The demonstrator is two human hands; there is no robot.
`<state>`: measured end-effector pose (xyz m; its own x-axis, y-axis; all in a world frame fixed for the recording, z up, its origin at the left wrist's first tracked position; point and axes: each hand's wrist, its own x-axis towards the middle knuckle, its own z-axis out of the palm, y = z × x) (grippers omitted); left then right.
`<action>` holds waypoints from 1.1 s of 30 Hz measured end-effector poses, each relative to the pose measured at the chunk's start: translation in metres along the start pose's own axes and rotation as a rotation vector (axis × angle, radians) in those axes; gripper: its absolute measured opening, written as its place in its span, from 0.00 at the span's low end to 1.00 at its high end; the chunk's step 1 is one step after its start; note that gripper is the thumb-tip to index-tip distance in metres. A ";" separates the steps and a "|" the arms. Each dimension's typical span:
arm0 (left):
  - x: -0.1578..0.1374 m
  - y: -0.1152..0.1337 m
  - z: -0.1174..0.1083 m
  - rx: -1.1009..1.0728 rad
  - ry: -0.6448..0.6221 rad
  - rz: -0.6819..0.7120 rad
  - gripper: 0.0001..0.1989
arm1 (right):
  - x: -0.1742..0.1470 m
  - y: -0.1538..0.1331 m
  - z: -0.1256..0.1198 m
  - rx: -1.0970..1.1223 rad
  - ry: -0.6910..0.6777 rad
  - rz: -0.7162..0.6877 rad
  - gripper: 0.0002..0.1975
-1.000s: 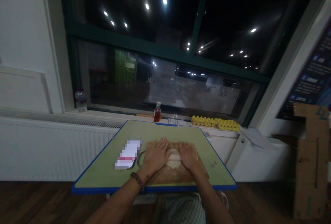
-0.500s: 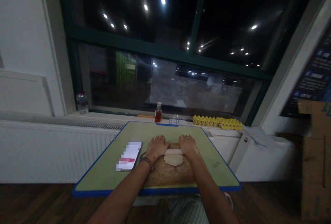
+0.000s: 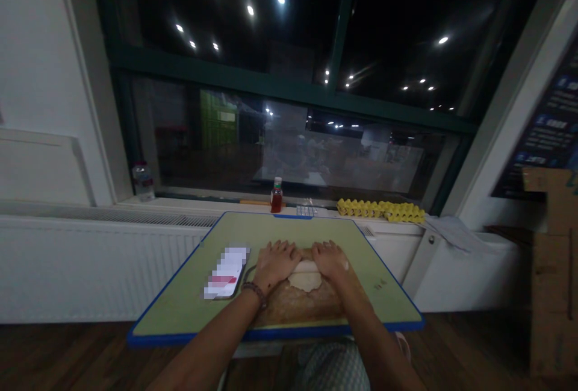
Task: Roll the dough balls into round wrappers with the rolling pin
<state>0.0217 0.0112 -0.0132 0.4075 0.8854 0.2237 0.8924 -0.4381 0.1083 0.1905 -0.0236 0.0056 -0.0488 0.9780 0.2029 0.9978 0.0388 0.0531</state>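
Observation:
My left hand (image 3: pixel 278 262) lies over the left end of a pale rolling pin (image 3: pixel 309 265), palm down with the fingers stretched forward. On the pin's right end rests my right hand (image 3: pixel 332 259), also flat with extended fingers. Both palms hide the ends of the pin. Beneath it is a flattened piece of dough (image 3: pixel 306 281), its uneven near edge showing on my side. The dough lies on a brown wooden board (image 3: pixel 302 309), dusted pale in places. A beaded bracelet circles my left wrist.
A phone (image 3: pixel 226 273) with a lit screen lies left of the board on the green, blue-edged table (image 3: pixel 176 300). Along the windowsill stand a red sauce bottle (image 3: pixel 277 196), a yellow egg tray (image 3: pixel 382 210) and a water bottle (image 3: pixel 143 182). Cardboard (image 3: pixel 557 282) stands at right.
Both hands have shifted slightly toward me over the rolling pin, still flat. The dough stays under the pin, and the camera view has tilted a little.

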 end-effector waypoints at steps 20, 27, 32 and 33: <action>-0.028 0.014 -0.011 -0.048 -0.040 0.073 0.27 | -0.019 0.003 0.026 0.038 0.112 0.034 0.22; -0.016 0.016 -0.013 -0.013 0.010 -0.007 0.27 | -0.013 -0.001 0.017 -0.006 0.076 0.005 0.20; -0.004 0.011 -0.011 -0.016 0.017 -0.017 0.27 | -0.009 -0.003 0.011 -0.007 0.088 0.050 0.20; -0.002 0.010 -0.010 -0.020 0.018 -0.024 0.27 | -0.009 -0.004 0.011 0.001 0.091 0.061 0.20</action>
<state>0.0274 0.0035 -0.0032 0.3827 0.8927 0.2379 0.8975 -0.4204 0.1335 0.1879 -0.0305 -0.0069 0.0082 0.9558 0.2940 0.9991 -0.0200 0.0371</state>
